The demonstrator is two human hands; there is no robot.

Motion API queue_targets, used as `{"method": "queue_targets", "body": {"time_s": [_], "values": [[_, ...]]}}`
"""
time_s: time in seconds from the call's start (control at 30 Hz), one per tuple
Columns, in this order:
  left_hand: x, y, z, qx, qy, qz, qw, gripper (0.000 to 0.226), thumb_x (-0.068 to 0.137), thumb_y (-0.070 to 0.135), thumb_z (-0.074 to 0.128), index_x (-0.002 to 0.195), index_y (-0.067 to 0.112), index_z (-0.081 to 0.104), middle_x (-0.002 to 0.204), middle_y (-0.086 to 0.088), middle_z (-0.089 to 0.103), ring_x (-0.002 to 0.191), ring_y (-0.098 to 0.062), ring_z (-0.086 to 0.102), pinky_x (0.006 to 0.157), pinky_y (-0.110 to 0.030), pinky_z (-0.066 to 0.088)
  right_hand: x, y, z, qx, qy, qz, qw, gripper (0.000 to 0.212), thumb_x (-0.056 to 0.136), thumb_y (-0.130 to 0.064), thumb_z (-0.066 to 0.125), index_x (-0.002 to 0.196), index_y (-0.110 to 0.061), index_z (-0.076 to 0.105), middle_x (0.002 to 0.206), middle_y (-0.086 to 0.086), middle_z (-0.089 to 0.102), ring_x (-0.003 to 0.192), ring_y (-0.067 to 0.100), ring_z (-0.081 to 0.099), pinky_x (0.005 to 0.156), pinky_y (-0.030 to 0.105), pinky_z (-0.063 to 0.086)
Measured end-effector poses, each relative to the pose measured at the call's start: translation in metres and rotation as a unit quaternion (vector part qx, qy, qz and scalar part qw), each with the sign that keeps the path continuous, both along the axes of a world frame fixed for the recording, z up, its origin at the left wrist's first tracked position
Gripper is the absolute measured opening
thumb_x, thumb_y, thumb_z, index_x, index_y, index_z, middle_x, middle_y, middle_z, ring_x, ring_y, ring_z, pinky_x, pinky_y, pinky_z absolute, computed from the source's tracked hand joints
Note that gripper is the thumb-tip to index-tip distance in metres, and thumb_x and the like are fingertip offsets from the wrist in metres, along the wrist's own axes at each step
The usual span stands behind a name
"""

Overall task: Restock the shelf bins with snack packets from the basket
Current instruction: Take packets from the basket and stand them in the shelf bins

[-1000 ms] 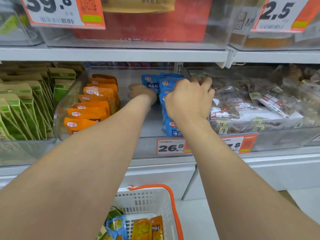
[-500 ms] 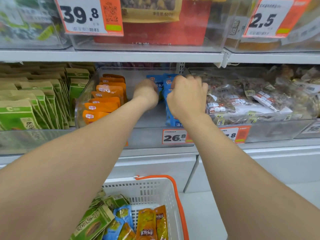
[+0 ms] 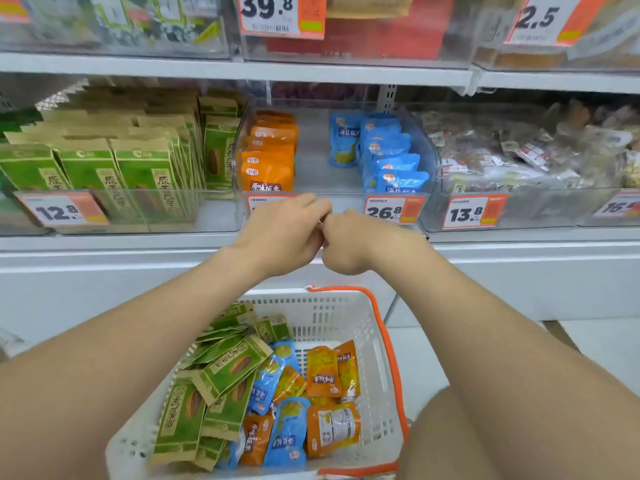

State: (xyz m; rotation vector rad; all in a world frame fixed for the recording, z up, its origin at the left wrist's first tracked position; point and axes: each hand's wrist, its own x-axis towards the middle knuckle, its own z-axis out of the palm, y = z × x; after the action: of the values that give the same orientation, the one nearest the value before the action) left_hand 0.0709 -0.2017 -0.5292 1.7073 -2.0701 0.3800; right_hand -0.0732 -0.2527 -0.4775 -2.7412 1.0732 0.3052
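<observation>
My left hand (image 3: pixel 282 232) and my right hand (image 3: pixel 353 244) hover together just in front of the clear middle bin (image 3: pixel 332 199), knuckles touching. Neither holds a packet. The left hand's fingers are loosely bent; the right hand's fingers are curled under. Inside the bin, a row of orange packets (image 3: pixel 270 157) stands on the left and a row of blue packets (image 3: pixel 391 157) on the right, with one blue packet (image 3: pixel 343 142) standing apart at the back. Below my arms the white basket (image 3: pixel 346 306) with an orange handle (image 3: pixel 391 358) holds green (image 3: pixel 225 375), blue (image 3: pixel 287 434) and orange packets (image 3: pixel 332 431).
A bin of green packets (image 3: pixel 104 168) stands to the left and a bin of clear-wrapped snacks (image 3: pixel 519 150) to the right. Price tags line the bin fronts. An upper shelf (image 3: pixel 242 69) with more bins hangs above. Bare floor (image 3: pixel 588 341) lies to the right of the basket.
Both hands have come out of the middle bin and dropped to its front edge. The blue packets they touched stay in the bin. The view has pulled back, showing more of the basket.
</observation>
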Motion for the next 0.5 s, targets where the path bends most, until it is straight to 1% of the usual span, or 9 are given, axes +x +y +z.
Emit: {"method": "queue_targets", "body": {"time_s": [0.03,0.1,0.2,0.27,0.3,0.37,0.43,0.47,0.5], "values": [[0.004,0.013,-0.014,0.051,-0.001,0.006,0.999,0.013,0.090,0.026,0.052,0.100,0.021,0.060,0.092,0.001,0.067,0.084,-0.032,0.065,0.055,-0.040,0.047,0.003,0.010,-0.010,0.018,0.046,0.007,0.999,0.004,0.095,-0.015,0.046,0.099,-0.016,0.047,0.090,0.004,0.049,0.087,0.028,0.055,0.076,0.038,0.048],[0.012,0.036,-0.044,0.152,-0.010,0.030,0.988,0.009,0.092,0.027,0.055,0.099,0.025,0.059,0.092,0.003,0.070,0.084,-0.030,0.066,0.056,-0.035,0.041,0.009,0.029,-0.032,0.048,0.120,0.023,0.991,0.009,0.097,-0.018,0.048,0.093,-0.013,0.054,0.092,0.005,0.056,0.087,0.026,0.060,0.074,0.038,0.050],[0.018,0.062,-0.084,0.299,-0.035,0.064,0.951,0.012,0.094,0.028,0.051,0.099,0.025,0.062,0.091,-0.001,0.068,0.084,-0.031,0.066,0.063,-0.035,0.048,0.017,0.050,-0.063,0.077,0.188,0.058,0.977,0.016,0.098,-0.017,0.048,0.084,-0.016,0.056,0.090,0.003,0.059,0.081,0.024,0.058,0.076,0.037,0.052],[0.014,0.073,-0.110,0.386,-0.055,0.069,0.918,0.014,0.096,0.023,0.048,0.095,0.021,0.062,0.086,-0.001,0.064,0.081,-0.030,0.064,0.067,-0.038,0.054,0.019,0.061,-0.077,0.091,0.225,0.079,0.967,0.014,0.098,-0.017,0.048,0.093,-0.014,0.061,0.097,0.002,0.062,0.086,0.023,0.061,0.084,0.038,0.055],[0.009,0.078,-0.123,0.426,-0.063,0.055,0.901,0.015,0.096,0.021,0.047,0.091,0.019,0.062,0.084,-0.001,0.061,0.079,-0.029,0.063,0.069,-0.040,0.057,0.019,0.065,-0.082,0.095,0.244,0.089,0.961,0.014,0.099,-0.016,0.048,0.091,-0.013,0.060,0.095,0.001,0.061,0.084,0.022,0.060,0.084,0.038,0.054],[-0.006,0.086,-0.148,0.490,-0.082,0.020,0.867,0.020,0.101,0.016,0.045,0.088,0.015,0.062,0.083,-0.002,0.060,0.072,-0.025,0.060,0.068,-0.042,0.059,0.019,0.072,-0.090,0.098,0.277,0.099,0.951,0.023,0.099,-0.013,0.048,0.076,-0.014,0.052,0.081,0.001,0.053,0.071,0.020,0.051,0.073,0.037,0.048],[-0.024,0.094,-0.169,0.542,-0.120,-0.017,0.832,0.023,0.103,0.007,0.045,0.082,0.014,0.053,0.080,-0.003,0.053,0.064,-0.021,0.051,0.061,-0.040,0.052,0.019,0.077,-0.096,0.092,0.301,0.108,0.943,0.027,0.099,-0.013,0.048,0.071,-0.015,0.048,0.077,0.002,0.048,0.066,0.021,0.044,0.068,0.036,0.043],[-0.032,0.099,-0.177,0.558,-0.150,-0.034,0.816,0.023,0.102,0.002,0.047,0.082,0.013,0.052,0.080,-0.003,0.051,0.064,-0.021,0.049,0.061,-0.039,0.050,0.020,0.079,-0.099,0.091,0.308,0.114,0.940,0.027,0.099,-0.014,0.047,0.072,-0.015,0.049,0.077,0.003,0.049,0.067,0.021,0.043,0.067,0.036,0.042],[-0.039,0.103,-0.185,0.567,-0.181,-0.053,0.802,0.016,0.100,-0.001,0.050,0.091,0.011,0.057,0.085,-0.004,0.054,0.069,-0.023,0.054,0.065,-0.040,0.051,0.022,0.081,-0.102,0.094,0.311,0.119,0.938,0.025,0.099,-0.014,0.046,0.074,-0.014,0.051,0.078,0.003,0.050,0.067,0.021,0.043,0.068,0.036,0.042]]}}
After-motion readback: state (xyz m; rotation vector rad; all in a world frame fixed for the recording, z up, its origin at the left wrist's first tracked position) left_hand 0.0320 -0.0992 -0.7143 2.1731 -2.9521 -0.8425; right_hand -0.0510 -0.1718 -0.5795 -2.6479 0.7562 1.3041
